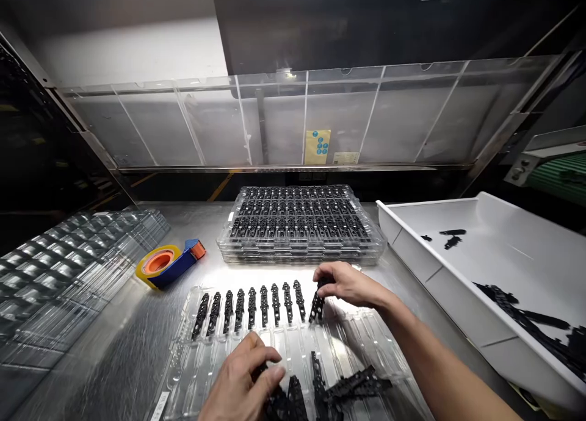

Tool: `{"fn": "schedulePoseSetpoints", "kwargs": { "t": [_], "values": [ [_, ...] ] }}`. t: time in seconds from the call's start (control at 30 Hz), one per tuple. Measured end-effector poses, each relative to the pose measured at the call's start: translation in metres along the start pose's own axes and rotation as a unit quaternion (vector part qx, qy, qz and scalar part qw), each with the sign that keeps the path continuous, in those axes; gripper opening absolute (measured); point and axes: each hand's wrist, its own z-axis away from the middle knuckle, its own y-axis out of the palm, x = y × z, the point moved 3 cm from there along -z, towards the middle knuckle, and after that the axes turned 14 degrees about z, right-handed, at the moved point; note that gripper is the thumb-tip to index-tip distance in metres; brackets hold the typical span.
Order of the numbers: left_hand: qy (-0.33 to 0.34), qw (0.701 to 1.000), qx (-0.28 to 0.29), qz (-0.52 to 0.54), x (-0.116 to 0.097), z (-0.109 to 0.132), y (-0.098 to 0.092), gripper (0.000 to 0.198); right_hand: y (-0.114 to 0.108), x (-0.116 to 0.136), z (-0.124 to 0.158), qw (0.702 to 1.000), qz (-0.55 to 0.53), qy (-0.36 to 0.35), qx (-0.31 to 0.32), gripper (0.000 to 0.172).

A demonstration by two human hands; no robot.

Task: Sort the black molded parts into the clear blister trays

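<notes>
My right hand (341,284) pinches a narrow black plastic part (315,308) at the right end of a row of like parts. Several of these black parts (251,308) stand side by side in the upper slots of a clear plastic tray (183,354). Low in the view, my left hand (247,378) has its fingers curled around black parts, partly hidden behind the fingers. A loose pile of black parts (352,385) lies on the tray just right of that hand.
Filled clear trays (300,250) are stacked behind. At left stand stacked clear trays (82,274) and a blue tape dispenser (176,271) with yellow tape. A white bin (430,274) with black parts is at right. A clear panel (274,122) spans the back.
</notes>
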Motion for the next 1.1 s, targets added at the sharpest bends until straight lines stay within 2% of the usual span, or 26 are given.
{"fn": "schedulePoseSetpoints", "kwargs": {
  "t": [0.1, 0.2, 0.27, 0.37, 0.47, 0.57, 0.67, 0.77, 0.93, 1.0, 1.03, 1.07, 1.1],
  "values": [
    [-0.045, 0.999, -0.028, 0.008, -0.014, -0.016, 0.012, 0.040, 0.010, 0.011, 0.010, 0.993, -0.104, -0.022, 0.052, 0.029],
    [-0.034, 0.999, -0.036, -0.002, -0.027, -0.035, 0.029, 0.026, 0.018, 0.024, 0.024, 0.971, -0.226, -0.034, 0.076, 0.029],
    [-0.019, 1.000, -0.020, 0.007, -0.031, -0.044, 0.038, 0.021, 0.019, 0.028, 0.031, 0.965, -0.252, -0.021, 0.065, 0.029],
    [-0.043, 0.996, -0.035, 0.072, -0.025, -0.051, 0.042, 0.035, 0.019, 0.025, 0.035, 0.970, -0.240, 0.013, 0.035, 0.031],
    [-0.089, 0.984, -0.063, 0.138, -0.014, -0.054, 0.040, 0.042, 0.023, 0.019, 0.035, 0.967, -0.250, 0.035, 0.037, 0.034],
    [-0.098, 0.972, -0.029, 0.210, -0.011, -0.056, 0.043, 0.038, 0.028, 0.016, 0.033, 0.959, -0.282, 0.035, 0.016, 0.034],
    [-0.121, 0.938, -0.024, 0.323, -0.013, -0.056, 0.047, 0.036, 0.031, 0.012, 0.032, 0.944, -0.328, 0.037, 0.004, 0.038],
    [-0.139, 0.878, -0.034, 0.457, -0.018, -0.057, 0.055, 0.038, 0.031, 0.004, 0.036, 0.927, -0.373, 0.042, 0.024, 0.039],
    [-0.135, 0.799, 0.008, 0.586, -0.030, -0.061, 0.069, 0.034, 0.024, -0.003, 0.044, 0.911, -0.410, 0.007, 0.051, 0.038],
    [-0.117, 0.779, 0.018, 0.616, -0.032, -0.063, 0.070, 0.035, 0.021, -0.002, 0.046, 0.919, -0.390, -0.008, 0.057, 0.037],
    [-0.110, 0.788, 0.011, 0.606, -0.031, -0.064, 0.070, 0.035, 0.018, -0.002, 0.046, 0.938, -0.343, -0.001, 0.048, 0.032],
    [-0.107, 0.820, -0.008, 0.562, -0.030, -0.065, 0.068, 0.035, 0.015, -0.004, 0.045, 0.961, -0.273, 0.016, 0.028, 0.027],
    [-0.106, 0.865, -0.039, 0.488, -0.028, -0.068, 0.066, 0.035, 0.011, -0.007, 0.044, 0.981, -0.192, 0.041, 0.000, 0.021]
  ]
}}
